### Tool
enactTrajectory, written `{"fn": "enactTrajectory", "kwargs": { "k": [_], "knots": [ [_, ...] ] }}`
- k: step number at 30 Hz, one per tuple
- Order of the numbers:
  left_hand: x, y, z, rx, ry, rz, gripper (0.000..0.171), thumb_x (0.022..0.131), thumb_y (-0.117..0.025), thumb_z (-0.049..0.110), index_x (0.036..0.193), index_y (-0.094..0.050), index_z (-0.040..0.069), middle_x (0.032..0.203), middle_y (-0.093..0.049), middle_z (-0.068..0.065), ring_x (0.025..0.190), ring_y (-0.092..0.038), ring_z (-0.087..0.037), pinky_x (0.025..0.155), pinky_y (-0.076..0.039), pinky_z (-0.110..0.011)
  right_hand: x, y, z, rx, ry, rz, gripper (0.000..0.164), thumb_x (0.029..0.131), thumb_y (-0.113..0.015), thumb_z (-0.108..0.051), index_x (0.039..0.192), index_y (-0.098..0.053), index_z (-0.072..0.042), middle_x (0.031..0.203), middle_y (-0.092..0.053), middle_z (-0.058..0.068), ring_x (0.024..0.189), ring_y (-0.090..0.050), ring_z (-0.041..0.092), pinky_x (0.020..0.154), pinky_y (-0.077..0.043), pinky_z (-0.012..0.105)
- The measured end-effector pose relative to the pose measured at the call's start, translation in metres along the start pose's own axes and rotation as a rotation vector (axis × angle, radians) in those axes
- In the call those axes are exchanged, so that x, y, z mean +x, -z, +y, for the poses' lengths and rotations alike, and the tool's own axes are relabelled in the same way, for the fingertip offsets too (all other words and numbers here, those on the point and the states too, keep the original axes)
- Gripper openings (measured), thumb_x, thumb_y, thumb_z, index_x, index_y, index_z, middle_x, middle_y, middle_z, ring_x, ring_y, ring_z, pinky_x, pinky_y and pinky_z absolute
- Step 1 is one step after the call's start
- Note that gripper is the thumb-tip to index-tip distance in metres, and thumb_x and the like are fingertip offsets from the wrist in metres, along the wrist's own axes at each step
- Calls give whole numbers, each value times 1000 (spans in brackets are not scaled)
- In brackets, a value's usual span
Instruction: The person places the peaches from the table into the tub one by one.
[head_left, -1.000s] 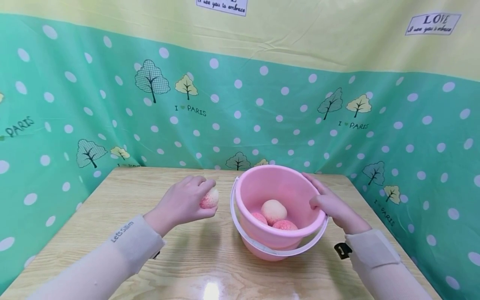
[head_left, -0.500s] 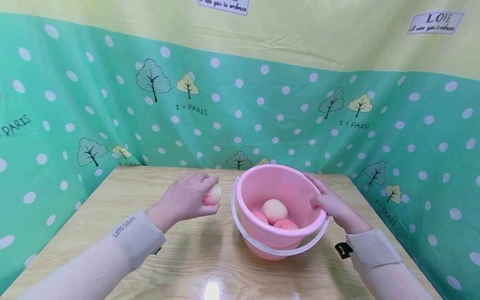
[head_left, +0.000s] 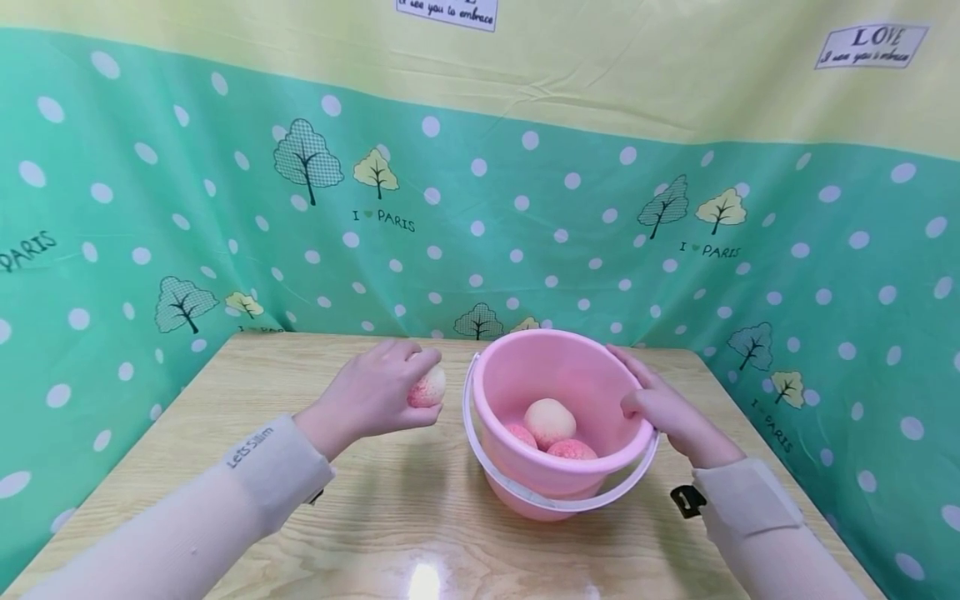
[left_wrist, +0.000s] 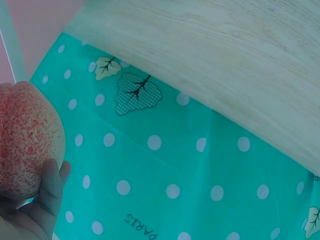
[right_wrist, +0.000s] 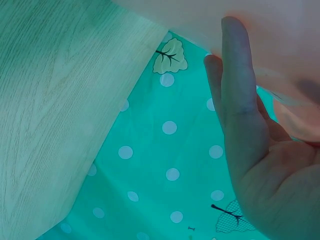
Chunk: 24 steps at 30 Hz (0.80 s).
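Observation:
In the head view, my left hand (head_left: 372, 390) holds a peach (head_left: 428, 388) above the table, just left of the pink bucket (head_left: 558, 362) and apart from it. The left wrist view shows this peach's red-speckled side, with fingers (left_wrist: 48, 190) curled against it. My right hand (head_left: 669, 414) grips the bucket's right rim, thumb over the edge and the other fingers along the outside. The bucket leans with its mouth toward me. Inside lie a pale peach (head_left: 550, 419) and two redder ones, a partly hidden peach (head_left: 521, 434) and a front peach (head_left: 572, 450).
The bucket's white handle (head_left: 555, 505) hangs down across its front. Beneath is a light wooden table (head_left: 270, 392). A green polka-dot cloth (head_left: 480, 225) with printed trees encloses the back and both sides.
My left hand has shifted slightly right, closer to the bucket, with the peach still in it. The right hand, the bucket and the peaches inside stay essentially in place.

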<state>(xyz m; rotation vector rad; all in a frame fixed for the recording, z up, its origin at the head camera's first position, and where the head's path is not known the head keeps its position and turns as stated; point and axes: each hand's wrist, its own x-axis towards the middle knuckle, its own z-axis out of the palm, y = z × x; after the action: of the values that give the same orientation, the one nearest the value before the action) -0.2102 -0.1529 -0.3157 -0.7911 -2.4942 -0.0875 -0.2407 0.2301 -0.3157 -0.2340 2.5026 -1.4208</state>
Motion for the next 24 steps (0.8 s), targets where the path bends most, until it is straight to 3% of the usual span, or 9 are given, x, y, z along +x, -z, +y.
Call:
{"fn": "enactTrajectory", "kwargs": {
  "k": [4,12,24],
  "knots": [
    [1,1,0,9,-4,-6,43,75,-69,41,108,-61,16,101,-65,-7,89,-62,-26,62,-55,-39,0,0,0,-1,4,0,92,79,-46,2,160,-10,-21,153,-23,28,73,-66,25,60,-55,33],
    [3,0,0,21,-45,43,43,74,-71,41,105,-61,14,101,-68,-10,84,-62,-27,62,-55,-39,0,0,1,-3,0,4,92,78,-46,1,160,-10,-22,153,-25,28,76,-66,25,60,-55,33],
    [7,3,2,16,-46,44,41,73,-72,42,101,-59,16,102,-67,-8,78,-56,-23,57,-46,-31,1,0,2,1,1,2,92,78,-47,1,160,-10,-22,153,-25,27,78,-66,25,61,-56,34]
  ]
}}
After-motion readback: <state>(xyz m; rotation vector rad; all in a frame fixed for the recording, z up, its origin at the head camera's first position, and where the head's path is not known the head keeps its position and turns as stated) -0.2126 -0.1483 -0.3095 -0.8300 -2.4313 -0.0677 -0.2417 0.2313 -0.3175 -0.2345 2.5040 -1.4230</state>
